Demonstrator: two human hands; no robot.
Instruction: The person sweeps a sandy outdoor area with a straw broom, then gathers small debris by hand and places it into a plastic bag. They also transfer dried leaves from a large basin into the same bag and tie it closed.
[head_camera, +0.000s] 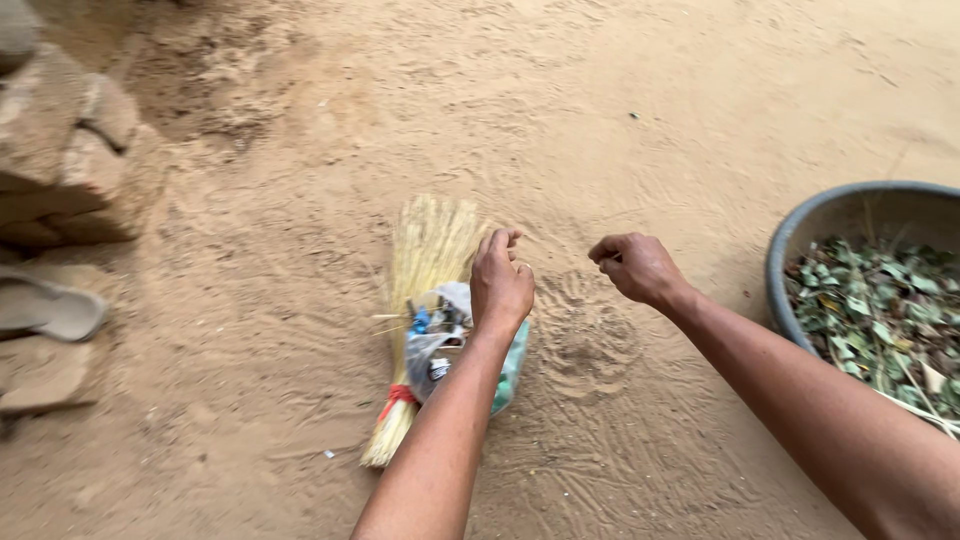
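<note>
Sandy ground (700, 90), combed with fine sweep marks, fills the head camera's view as a person bends over it with both bare arms extended. The left hand (500, 285) hovers with fingers (497, 243) curled and pinched together; whether they grip anything is hard to tell, though no object shows between them. Just beneath and behind those fingers lies a straw hand broom (425, 260), flat on the sand with its red binding (398, 395) toward the person, and a crumpled plastic bag of litter (440, 350) rests against it, apparently gathered into one heap. The right hand (635, 265) is held apart, its fingers folded into a loose fist with nothing visible inside. Well beyond the right fingers, at the frame's edge, a grey basin (800, 225) holds dry leaves (880, 310). Far off the left fingers, a sandal (50, 310) lies beside stacked stones (70, 150).
</note>
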